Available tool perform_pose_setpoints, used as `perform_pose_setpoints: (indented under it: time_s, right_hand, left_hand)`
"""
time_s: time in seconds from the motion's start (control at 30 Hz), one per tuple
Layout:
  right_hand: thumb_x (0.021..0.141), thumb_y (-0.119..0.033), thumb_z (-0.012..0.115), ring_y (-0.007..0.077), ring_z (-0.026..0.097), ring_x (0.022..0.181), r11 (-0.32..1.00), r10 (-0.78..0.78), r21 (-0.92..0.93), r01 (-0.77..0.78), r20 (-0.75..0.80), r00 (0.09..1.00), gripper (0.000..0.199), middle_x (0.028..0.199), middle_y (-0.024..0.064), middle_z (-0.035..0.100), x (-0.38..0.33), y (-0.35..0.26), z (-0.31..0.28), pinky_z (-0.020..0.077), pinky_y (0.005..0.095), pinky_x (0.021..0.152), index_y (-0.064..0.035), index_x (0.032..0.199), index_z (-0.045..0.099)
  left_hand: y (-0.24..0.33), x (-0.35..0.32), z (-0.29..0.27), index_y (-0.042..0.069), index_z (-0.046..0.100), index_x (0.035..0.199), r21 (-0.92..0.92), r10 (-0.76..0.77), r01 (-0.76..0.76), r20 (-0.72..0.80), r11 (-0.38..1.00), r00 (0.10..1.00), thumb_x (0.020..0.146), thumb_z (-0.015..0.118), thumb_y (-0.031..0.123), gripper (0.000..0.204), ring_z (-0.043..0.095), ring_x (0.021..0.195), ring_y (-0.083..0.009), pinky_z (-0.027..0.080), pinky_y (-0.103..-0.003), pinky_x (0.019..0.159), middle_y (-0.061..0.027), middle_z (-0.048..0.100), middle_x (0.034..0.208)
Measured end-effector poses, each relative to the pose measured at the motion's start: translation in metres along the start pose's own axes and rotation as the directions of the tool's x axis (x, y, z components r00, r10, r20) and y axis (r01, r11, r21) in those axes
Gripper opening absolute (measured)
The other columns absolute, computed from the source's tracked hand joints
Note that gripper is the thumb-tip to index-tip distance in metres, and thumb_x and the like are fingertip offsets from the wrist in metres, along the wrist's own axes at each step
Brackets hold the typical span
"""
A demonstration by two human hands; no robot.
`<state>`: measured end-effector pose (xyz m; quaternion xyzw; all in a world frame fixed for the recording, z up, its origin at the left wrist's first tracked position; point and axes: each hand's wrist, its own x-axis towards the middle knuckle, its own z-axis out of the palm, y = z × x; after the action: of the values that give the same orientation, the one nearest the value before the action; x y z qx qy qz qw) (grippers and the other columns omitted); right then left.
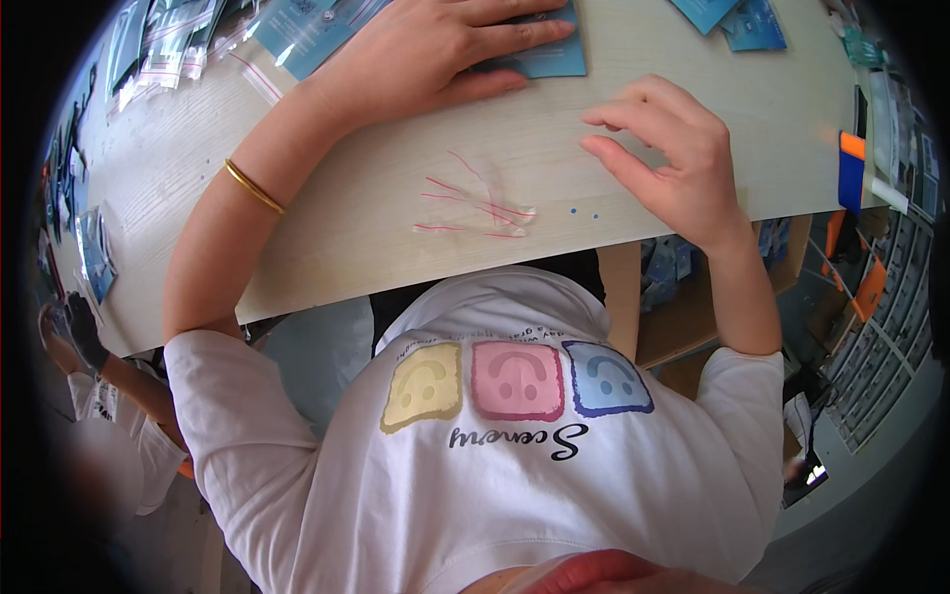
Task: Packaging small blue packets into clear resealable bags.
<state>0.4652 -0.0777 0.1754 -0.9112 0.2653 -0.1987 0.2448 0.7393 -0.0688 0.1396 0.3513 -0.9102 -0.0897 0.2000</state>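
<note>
Right of the clear plastic bags (168, 49), your left hand (440, 45) lies with fingers spread over the blue packet (556, 61) on the table (346, 213); press evenly so it stays flat. Keep the red-lined strips (475, 206), nearer you, clear of it, while your right hand (673, 144) hovers free, thumb and fingers apart, pinching nothing.

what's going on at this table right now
A person sits at a pale table, left hand spread over a flat blue packet near the far edge of the view. The right hand is empty, its fingers curled and apart from the thumb. Between the person and the packet lie thin clear strips with red lines.
</note>
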Motion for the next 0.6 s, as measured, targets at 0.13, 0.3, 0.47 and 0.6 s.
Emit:
perform_pose_setpoints:
  time_s: [0.13,0.3,0.47,0.6]
  right_hand:
    - [0.076,-0.013,0.079,0.0197,0.063,0.08,0.971,-0.179,-0.167,0.172,-0.026,0.984,0.021,0.092,0.0019,0.063,0.011,0.017,0.014,0.0527,0.0333,0.062,-0.0093,0.095,0.071]
    - [0.077,-0.009,0.076,0.0197,0.064,0.08,0.889,-0.315,-0.362,0.28,-0.039,0.948,0.015,0.091,0.0026,0.062,0.003,0.026,0.026,0.0524,0.0329,0.059,-0.0076,0.088,0.067]
    - [0.077,-0.007,0.076,0.0196,0.064,0.079,0.952,-0.237,-0.221,0.21,-0.106,0.966,0.015,0.092,0.0031,0.062,0.007,0.026,0.025,0.0528,0.0332,0.06,-0.0067,0.087,0.065]
    - [0.076,-0.01,0.08,0.0193,0.064,0.079,0.996,-0.089,-0.008,0.089,-0.096,0.991,0.022,0.092,0.0028,0.062,-0.001,0.021,0.014,0.0527,0.0319,0.063,-0.0066,0.094,0.067]
  left_hand:
    - [0.007,0.003,-0.008,0.006,0.054,0.143,-0.122,-0.002,0.0,-0.018,0.993,1.0,0.096,0.063,0.028,0.053,0.049,0.134,-0.0355,0.04,-0.045,0.112,-0.0164,0.048,0.15]
    - [0.032,-0.012,-0.014,0.005,0.066,0.115,-0.036,-0.027,0.022,-0.143,0.999,0.989,0.079,0.08,0.026,0.044,0.062,0.115,-0.0306,0.051,-0.041,0.097,-0.0088,0.066,0.124]
    - [0.04,-0.018,0.004,0.006,0.068,0.102,0.015,-0.078,0.082,-0.174,0.997,0.982,0.077,0.078,0.021,0.031,0.064,0.108,-0.0259,0.056,-0.036,0.088,-0.0061,0.068,0.116]
    - [0.041,-0.022,0.012,0.004,0.069,0.091,-0.044,-0.088,0.08,-0.229,0.996,0.969,0.079,0.075,0.01,0.015,0.067,0.103,-0.0262,0.058,-0.036,0.084,-0.0065,0.071,0.109]
